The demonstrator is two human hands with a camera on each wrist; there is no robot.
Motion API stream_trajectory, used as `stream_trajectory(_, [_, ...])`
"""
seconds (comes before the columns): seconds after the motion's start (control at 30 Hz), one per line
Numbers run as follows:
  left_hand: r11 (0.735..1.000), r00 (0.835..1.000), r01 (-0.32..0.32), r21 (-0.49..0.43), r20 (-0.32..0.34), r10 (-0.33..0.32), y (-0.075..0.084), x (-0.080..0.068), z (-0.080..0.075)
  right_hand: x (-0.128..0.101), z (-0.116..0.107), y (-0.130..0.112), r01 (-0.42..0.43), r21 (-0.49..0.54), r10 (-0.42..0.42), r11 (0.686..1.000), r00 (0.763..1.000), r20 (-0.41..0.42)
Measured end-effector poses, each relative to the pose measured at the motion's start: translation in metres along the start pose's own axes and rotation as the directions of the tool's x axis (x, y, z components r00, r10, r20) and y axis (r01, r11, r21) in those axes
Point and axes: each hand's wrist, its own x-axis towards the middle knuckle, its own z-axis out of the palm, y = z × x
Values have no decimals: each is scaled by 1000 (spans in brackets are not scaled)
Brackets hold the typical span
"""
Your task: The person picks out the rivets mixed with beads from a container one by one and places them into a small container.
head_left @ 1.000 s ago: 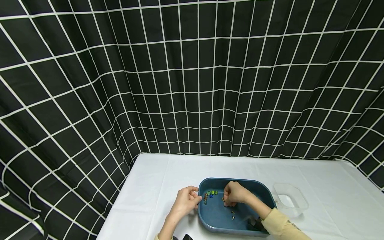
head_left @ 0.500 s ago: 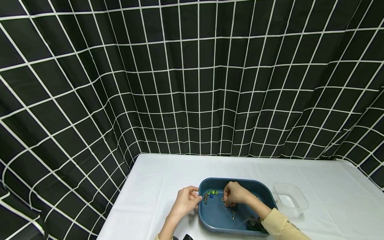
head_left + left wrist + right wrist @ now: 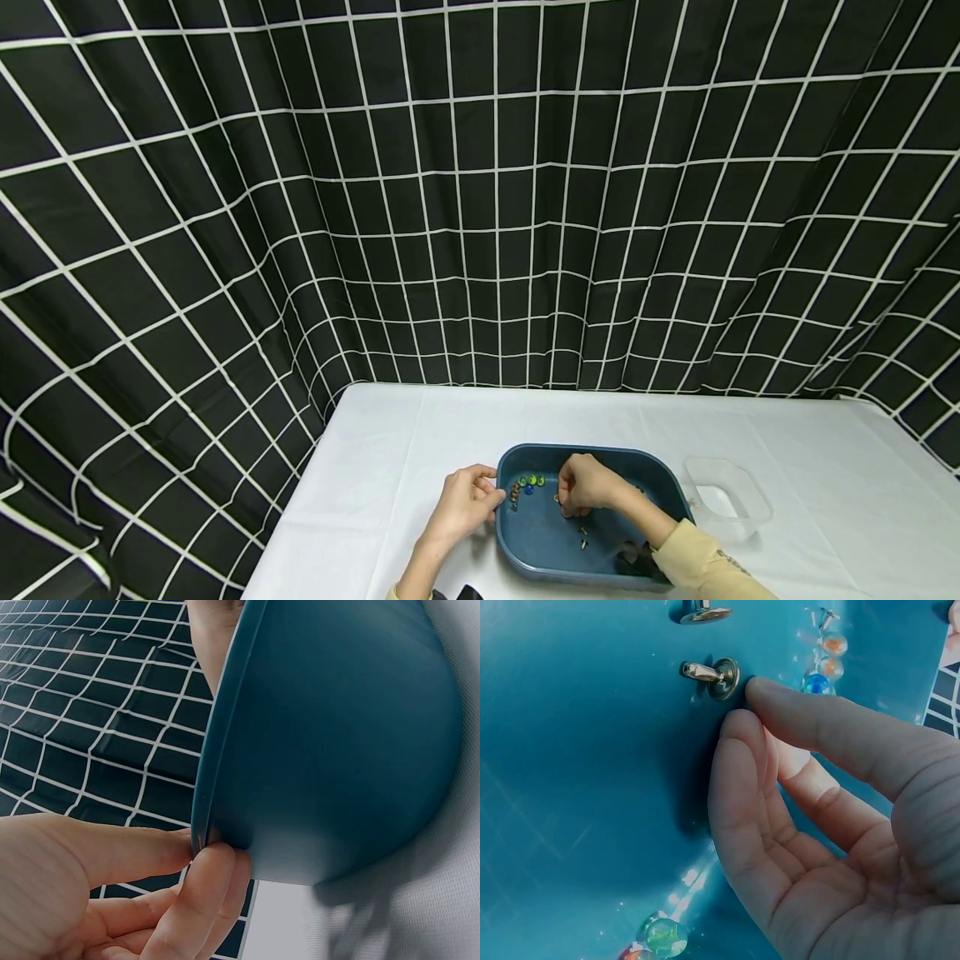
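A dark blue plastic basin [image 3: 536,550] sits on the white table. My left hand [image 3: 465,504] pinches the basin's rim [image 3: 206,802] at its left end, thumb on one side and fingers on the other. Down inside the basin is my right hand [image 3: 592,486], its fingers curled and the thumb tip close to the index fingertip. Right by those fingertips lies a metal rivet [image 3: 718,677] with a round head; a second rivet [image 3: 703,611] lies past it. I cannot tell whether anything is held between the thumb and fingers.
Green glass marbles [image 3: 532,481], a blue marble [image 3: 528,490] and several orange-brown ones [image 3: 514,492] lie toward the basin's left end. Another green marble [image 3: 664,937] shows in the right wrist view. A clear plastic container [image 3: 726,500] stands right of the basin. A black grid curtain [image 3: 480,208] hangs behind.
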Motion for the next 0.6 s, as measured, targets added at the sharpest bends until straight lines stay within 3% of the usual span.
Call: stream_trajectory(0.6, [1000, 1000, 1, 6, 2, -1, -2, 1, 0, 2, -2, 2, 2, -21, -2, 1000, 1000, 11])
